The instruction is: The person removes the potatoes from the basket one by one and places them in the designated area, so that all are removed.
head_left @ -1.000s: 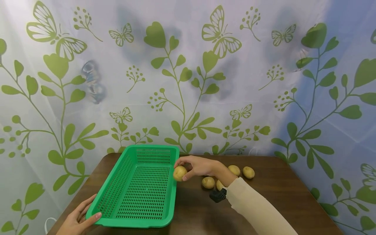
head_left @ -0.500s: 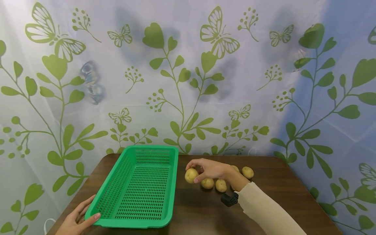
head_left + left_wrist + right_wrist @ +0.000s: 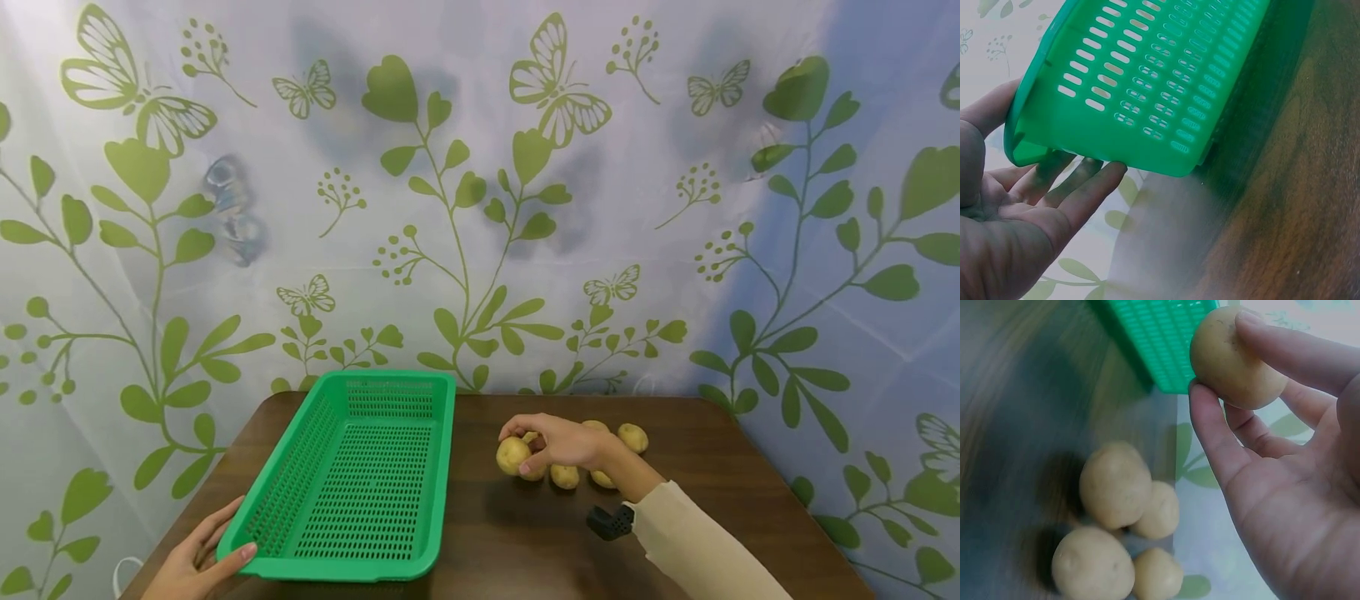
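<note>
My left hand (image 3: 197, 558) grips the near left corner of a green plastic basket (image 3: 345, 569), its thumb over the rim. In the left wrist view, its fingertips touch the basket's slotted outer wall (image 3: 1147, 81). To the right of the basket, my right hand (image 3: 564, 442) holds a yellow potato (image 3: 512, 456) between thumb and fingers. The right wrist view shows this potato (image 3: 1229, 359) raised above the table, with the basket behind it. Several more potatoes (image 3: 565, 477) lie on the table under and beside the right hand, which partly hides them. No potatoes lie inside the basket.
Both the basket and the loose potatoes are on a dark brown wooden table (image 3: 510, 542). A pale curtain (image 3: 480, 208) printed with green leaves and butterflies hangs right behind the table. A small black device (image 3: 609, 522) is at the right wrist.
From beside the basket's right rim, my right hand has moved right with the potato, to in front of the other potatoes. The left hand and the basket stay in place.
</note>
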Tool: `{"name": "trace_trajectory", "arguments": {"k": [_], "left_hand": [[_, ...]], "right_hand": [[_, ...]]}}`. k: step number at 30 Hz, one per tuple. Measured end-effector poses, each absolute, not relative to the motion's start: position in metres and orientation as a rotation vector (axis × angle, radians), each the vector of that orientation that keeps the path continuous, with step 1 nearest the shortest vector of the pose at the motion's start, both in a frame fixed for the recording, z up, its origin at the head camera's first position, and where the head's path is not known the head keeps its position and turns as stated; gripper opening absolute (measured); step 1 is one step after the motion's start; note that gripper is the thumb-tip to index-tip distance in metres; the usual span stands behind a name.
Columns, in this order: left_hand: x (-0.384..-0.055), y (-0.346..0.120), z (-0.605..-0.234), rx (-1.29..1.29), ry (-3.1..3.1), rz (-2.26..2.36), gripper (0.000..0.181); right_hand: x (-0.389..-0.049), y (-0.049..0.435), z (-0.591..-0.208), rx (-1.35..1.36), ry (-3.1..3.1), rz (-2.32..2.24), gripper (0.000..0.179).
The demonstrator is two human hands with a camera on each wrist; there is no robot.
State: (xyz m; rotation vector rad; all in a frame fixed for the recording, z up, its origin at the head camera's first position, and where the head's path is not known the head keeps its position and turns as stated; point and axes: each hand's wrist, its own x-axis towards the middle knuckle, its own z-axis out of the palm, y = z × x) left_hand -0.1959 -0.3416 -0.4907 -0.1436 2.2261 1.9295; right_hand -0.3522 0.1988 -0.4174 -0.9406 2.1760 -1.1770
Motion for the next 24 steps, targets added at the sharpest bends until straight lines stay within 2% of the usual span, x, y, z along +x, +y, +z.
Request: {"name": "trace_trajectory", "arguments": {"k": [11, 24], "left_hand": [[-0.197, -0.342, -0.493, -0.176, 2.262, 1.902, 0.084], [-0.197, -0.341, -0.496, -0.167, 2.241, 1.939, 0.082]], "right_hand": [[-0.345, 0.225, -0.422, -0.863, 2.161, -1.271, 0.047], [-0.338, 0.26, -0.431, -0.834, 2.213, -1.286, 0.043]]}}
